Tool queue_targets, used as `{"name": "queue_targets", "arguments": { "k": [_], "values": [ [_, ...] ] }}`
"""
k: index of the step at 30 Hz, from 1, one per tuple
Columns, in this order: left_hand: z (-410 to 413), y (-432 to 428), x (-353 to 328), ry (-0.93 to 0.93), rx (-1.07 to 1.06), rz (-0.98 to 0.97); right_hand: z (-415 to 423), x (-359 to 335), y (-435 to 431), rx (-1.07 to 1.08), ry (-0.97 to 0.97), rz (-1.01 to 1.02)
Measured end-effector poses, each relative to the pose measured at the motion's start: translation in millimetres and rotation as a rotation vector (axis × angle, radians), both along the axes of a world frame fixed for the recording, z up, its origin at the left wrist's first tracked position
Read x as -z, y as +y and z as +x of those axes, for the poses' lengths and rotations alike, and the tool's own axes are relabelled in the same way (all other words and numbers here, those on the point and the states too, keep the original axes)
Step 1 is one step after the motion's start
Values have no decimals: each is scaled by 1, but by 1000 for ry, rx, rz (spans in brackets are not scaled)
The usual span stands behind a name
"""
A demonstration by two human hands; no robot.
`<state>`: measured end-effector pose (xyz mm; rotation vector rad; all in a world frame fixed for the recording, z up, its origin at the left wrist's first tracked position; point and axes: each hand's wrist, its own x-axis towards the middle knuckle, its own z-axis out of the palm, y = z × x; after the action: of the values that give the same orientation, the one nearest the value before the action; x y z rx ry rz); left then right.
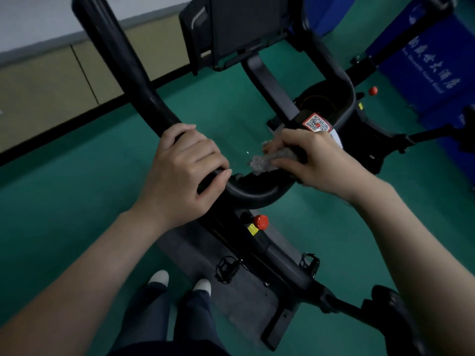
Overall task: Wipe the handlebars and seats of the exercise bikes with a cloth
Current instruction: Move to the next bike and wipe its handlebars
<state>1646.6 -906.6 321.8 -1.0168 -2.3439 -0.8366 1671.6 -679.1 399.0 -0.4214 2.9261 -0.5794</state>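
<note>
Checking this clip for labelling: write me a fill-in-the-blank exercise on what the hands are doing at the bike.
1. The right hand presses a grey ____ on the handlebar.
2. The left hand grips the handlebar's ____ side.
3. The knob under the handlebar is ____.
Missing words: cloth; left; red.

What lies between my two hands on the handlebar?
In the head view, only the bare curved dip of the handlebar; the grey cloth pokes from the right hand.
</note>
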Motion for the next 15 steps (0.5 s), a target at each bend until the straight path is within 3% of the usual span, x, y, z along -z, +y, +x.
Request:
{"name": "queue_targets", "arguments": {
  "k": [7, 12, 15],
  "values": [
    [2, 3, 0, -11, -32, 25, -19, -5, 6, -167, -7, 185],
    [3, 4, -1, -27, -41, 30, -13, -5, -13, -200, -143, 13],
    [3, 4, -1, -35, -34, 31, -14, -7, -16, -241, -178, 32]
  ]
}}
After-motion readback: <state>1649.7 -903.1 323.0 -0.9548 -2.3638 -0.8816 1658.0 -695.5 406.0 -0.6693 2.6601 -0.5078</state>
